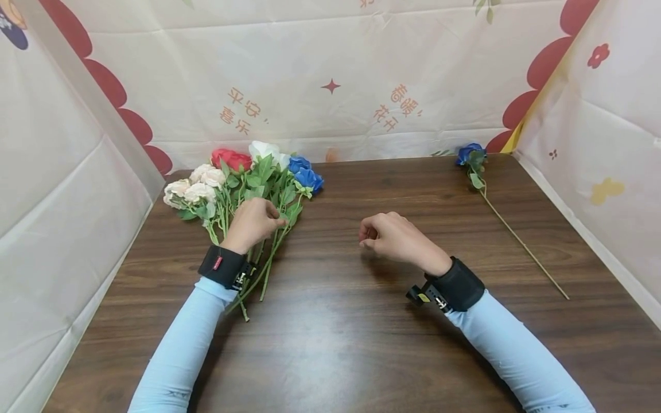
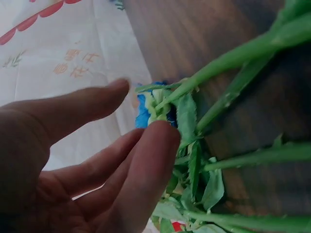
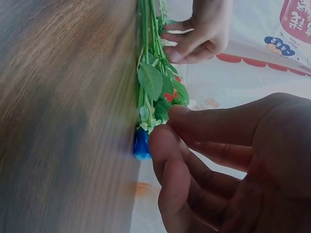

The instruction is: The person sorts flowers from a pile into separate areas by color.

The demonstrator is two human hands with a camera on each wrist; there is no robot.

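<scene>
My left hand (image 1: pixel 253 223) hovers over the stems of a bunch of artificial flowers lying on the left of the table. In the left wrist view its thumb and fingers stand apart with nothing between them. The bunch has cream roses (image 1: pixel 198 189), a red flower (image 1: pixel 229 159), a white flower (image 1: pixel 264 151) and blue roses (image 1: pixel 308 179), with green leaves and crossing stems. Above the middle of the table is my right hand (image 1: pixel 400 238), fingers loosely bent, holding nothing. In the right wrist view its thumb tip lies close to the index fingertip. Flower heads point toward the back.
A single blue rose (image 1: pixel 470 154) lies apart at the back right, its long thin stem slanting toward the front right. The brown wooden table (image 1: pixel 320 344) is bordered by a printed white cloth (image 1: pixel 330 51) at the back and both sides.
</scene>
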